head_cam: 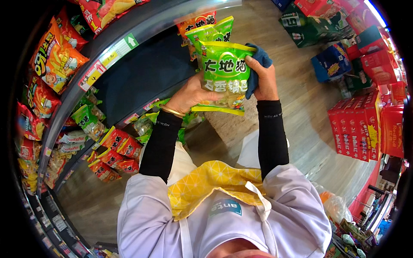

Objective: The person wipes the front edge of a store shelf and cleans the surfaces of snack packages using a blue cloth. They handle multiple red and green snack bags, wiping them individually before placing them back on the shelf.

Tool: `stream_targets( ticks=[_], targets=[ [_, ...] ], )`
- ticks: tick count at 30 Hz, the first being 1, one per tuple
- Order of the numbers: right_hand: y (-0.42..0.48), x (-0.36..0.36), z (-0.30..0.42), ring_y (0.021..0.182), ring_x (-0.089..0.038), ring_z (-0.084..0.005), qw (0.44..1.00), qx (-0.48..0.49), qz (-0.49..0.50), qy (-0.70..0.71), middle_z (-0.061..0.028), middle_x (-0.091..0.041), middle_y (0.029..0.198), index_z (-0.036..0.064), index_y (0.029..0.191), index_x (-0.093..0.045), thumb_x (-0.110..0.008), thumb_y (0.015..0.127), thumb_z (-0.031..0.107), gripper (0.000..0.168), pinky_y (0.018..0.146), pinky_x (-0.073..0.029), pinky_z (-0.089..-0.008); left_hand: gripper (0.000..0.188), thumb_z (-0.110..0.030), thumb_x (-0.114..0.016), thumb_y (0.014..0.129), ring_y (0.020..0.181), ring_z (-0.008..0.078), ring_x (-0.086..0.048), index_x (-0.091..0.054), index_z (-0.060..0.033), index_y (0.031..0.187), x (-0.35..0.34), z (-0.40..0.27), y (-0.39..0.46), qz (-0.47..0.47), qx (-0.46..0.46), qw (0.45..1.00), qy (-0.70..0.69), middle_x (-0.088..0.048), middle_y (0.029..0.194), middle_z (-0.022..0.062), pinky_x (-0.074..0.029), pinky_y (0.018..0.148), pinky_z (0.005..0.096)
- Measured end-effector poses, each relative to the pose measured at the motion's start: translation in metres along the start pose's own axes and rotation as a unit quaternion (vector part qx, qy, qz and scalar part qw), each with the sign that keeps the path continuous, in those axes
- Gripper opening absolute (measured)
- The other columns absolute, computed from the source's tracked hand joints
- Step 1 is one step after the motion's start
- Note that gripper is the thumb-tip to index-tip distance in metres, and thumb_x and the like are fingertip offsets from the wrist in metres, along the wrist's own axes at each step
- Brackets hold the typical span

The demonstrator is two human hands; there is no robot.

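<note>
My left hand (193, 93) grips the lower left side of a green plastic snack bag (222, 75) with yellow seams. The bag faces up towards me and bears large printed writing. On its right edge sits my right hand (266, 79), thumb on the front, with a dark blue cloth (255, 84) tucked between palm and bag. Just behind it is a second green snack bag (226, 29), and farther back an orange-red one (200, 21). Whether my fingers also hold these two is hidden.
A dark shelf board (142, 71) curves along the left, with price labels (96, 74) on its edge. Orange chip bags (58, 61) fill the upper shelf; red snack bags (119, 151) hang lower. Red Bull cartons (355, 129) and other boxes are stacked on the right, across the wood-look floor (300, 106).
</note>
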State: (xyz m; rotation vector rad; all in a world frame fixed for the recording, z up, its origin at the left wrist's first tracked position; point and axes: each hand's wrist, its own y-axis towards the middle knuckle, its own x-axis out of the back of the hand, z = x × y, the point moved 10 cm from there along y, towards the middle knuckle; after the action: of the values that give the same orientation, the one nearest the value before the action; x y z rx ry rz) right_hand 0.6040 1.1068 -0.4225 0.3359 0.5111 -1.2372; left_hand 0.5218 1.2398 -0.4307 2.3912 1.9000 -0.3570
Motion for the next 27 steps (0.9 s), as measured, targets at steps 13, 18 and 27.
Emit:
stream_targets(
  ticks=[13,18,27],
  targets=[
    [-0.022,-0.050,-0.015,0.084,-0.057,-0.0084,0.988,-0.003,0.122,-0.091,-0.0030,-0.064,0.099,0.000,0.116,-0.056,-0.067,0.080,0.008,0.038,0.074,-0.047,-0.0229,0.023,-0.026,-0.056,0.094,0.074,0.0080,-0.058,-0.063,-0.0046,0.092,0.089,-0.017,-0.019,-0.327,-0.150,0.929,-0.087,-0.064,0.084,0.0014,-0.046,0.068,0.0238],
    [0.001,-0.017,-0.056,0.097,-0.060,-0.0182,0.993,-0.086,0.039,0.068,-0.0082,-0.062,0.111,0.003,0.120,-0.053,-0.047,0.095,0.044,0.049,0.086,-0.048,-0.0325,0.029,-0.030,-0.047,0.096,0.107,0.0218,-0.056,-0.060,-0.0047,0.092,0.058,-0.022,-0.002,-0.067,-0.181,0.920,-0.341,-0.063,0.107,0.0149,-0.040,0.095,0.0324],
    [-0.043,-0.061,-0.119,0.082,-0.059,-0.0096,0.950,-0.245,0.192,0.027,-0.0017,-0.063,0.096,0.004,0.117,-0.057,-0.056,0.093,0.036,0.040,0.074,-0.049,-0.0255,0.039,-0.041,-0.049,0.094,0.143,0.0270,-0.005,-0.059,-0.0076,0.111,0.111,-0.011,0.006,-0.056,-0.293,0.914,-0.277,-0.014,0.154,0.0139,-0.012,0.115,0.0431]
  ],
)
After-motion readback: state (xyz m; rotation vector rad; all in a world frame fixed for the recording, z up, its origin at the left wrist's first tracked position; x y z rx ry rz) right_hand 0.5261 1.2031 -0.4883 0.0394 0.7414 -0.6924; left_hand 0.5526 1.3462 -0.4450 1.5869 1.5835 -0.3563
